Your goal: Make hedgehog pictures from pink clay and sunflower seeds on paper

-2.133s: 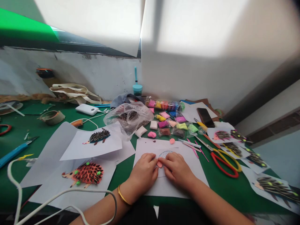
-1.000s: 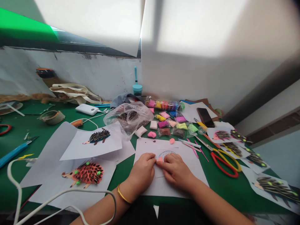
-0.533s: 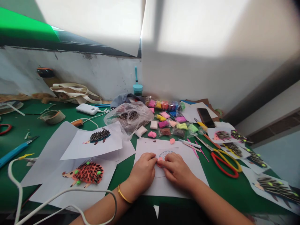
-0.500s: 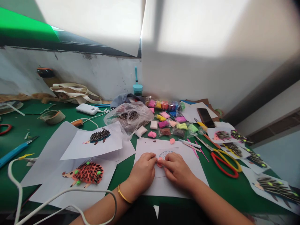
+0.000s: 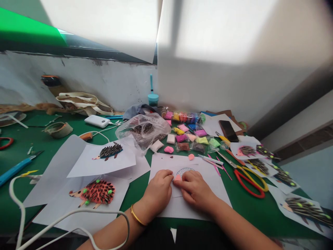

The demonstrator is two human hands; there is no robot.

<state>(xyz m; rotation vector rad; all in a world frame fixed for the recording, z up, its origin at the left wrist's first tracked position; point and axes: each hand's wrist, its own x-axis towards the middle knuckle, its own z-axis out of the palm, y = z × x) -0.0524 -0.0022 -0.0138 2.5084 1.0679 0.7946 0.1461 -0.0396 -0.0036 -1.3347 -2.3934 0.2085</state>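
Note:
A white sheet (image 5: pixel 161 166) lies on the table with a spiny oval drawing (image 5: pixel 184 170) on it. By the drawing's lower left is a small lump of pink modelling clay (image 5: pixel 177 178). My right hand (image 5: pixel 196 189) rests on the paper, its curled fingers against the clay, partly covering the drawing. Just left of the clay, my left hand (image 5: pixel 158 191) lies with fingers curled together; whatever is in them is hidden. Another pink clay piece (image 5: pixel 191 157) sits near the sheet's top edge.
Wrapped clay packets (image 5: pixel 182 146) and a bag of seeds (image 5: pixel 143 130) lie behind the sheet. To the right are scissors (image 5: pixel 251 177) and several hedgehog pictures (image 5: pixel 256 166). At left are a clay-and-seed hedgehog (image 5: pixel 96 192), a white cable (image 5: pixel 65 218) and a blue cutter (image 5: pixel 18 168).
The right fingers have shifted slightly, and more of the pink clay shows between the hands. My left hand has hardly moved.

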